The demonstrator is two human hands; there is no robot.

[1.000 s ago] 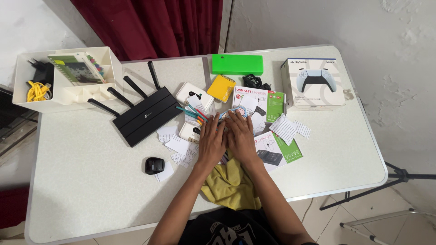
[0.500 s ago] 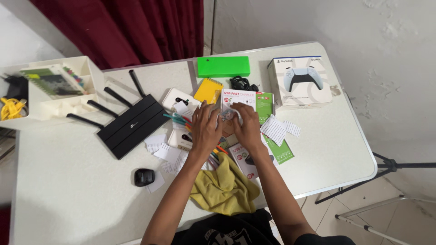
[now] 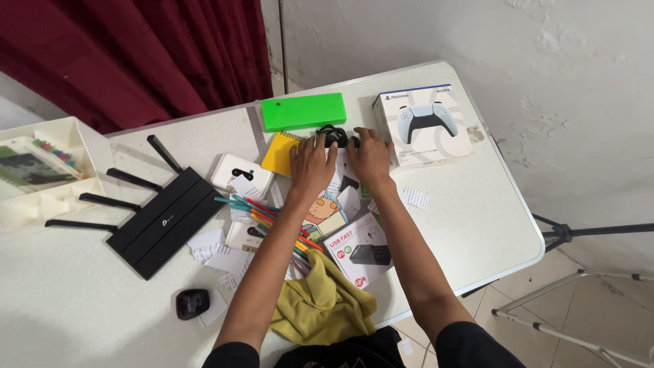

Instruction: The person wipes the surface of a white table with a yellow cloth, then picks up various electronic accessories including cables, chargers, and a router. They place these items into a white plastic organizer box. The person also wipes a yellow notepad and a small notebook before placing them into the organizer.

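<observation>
My left hand (image 3: 310, 163) and my right hand (image 3: 368, 154) reach to the far side of the table, one on each side of a coiled black cable (image 3: 333, 133). Fingertips of both hands touch the coil, fingers spread, and I see no closed grip. The cable lies just in front of a flat green box (image 3: 304, 111). Beside my left hand sits a yellow notepad (image 3: 279, 154). A white game controller box (image 3: 426, 126) stands just right of my right hand. Under my forearms lie a cartoon card (image 3: 323, 207), coloured pens (image 3: 262, 207) and a charger box (image 3: 357, 249).
A black router (image 3: 163, 218) with antennas lies at the left, and a white organizer tray (image 3: 48, 201) at the far left. A yellow cloth (image 3: 320, 305), a small black device (image 3: 192, 303), paper slips (image 3: 211, 247) and a white box (image 3: 240, 174) lie nearer me. The table's right edge (image 3: 524, 225) is close.
Both hands left the pile in the middle and moved forward to the black cable by the green box. The view swung right, so the tray slid to the left edge.
</observation>
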